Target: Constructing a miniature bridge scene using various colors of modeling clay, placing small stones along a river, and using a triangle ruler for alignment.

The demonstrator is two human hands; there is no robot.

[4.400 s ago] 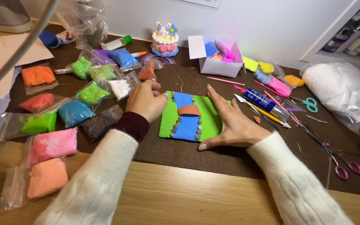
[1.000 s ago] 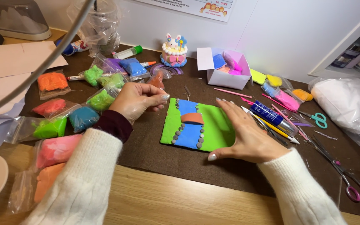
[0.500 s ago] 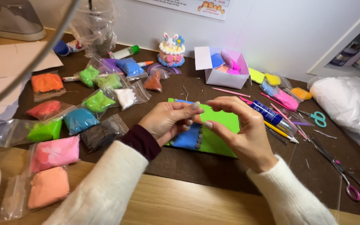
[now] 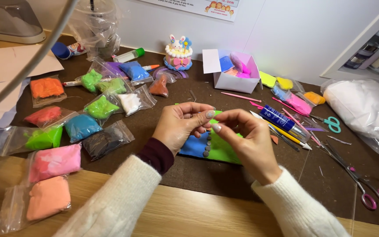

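Both hands meeting above green board (image 4: 224,151), left hand (image 4: 180,127) and right hand (image 4: 246,138) fingertips pinched together, contents unclear; next likely calls for pressing onto board.

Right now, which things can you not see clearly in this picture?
- Head view: green board mostly hidden behind left hand and right hand.
- Anything pinched between the fingertips: too small to tell.
- White bag: cut off by right edge.

Bare brown mat (image 4: 242,184) is being left open in front of the green clay board (image 4: 224,151). Passage leftward is being blocked by clay bags (image 4: 106,140), and rightward by the blue glue tube (image 4: 284,120) and scissors (image 4: 360,186).
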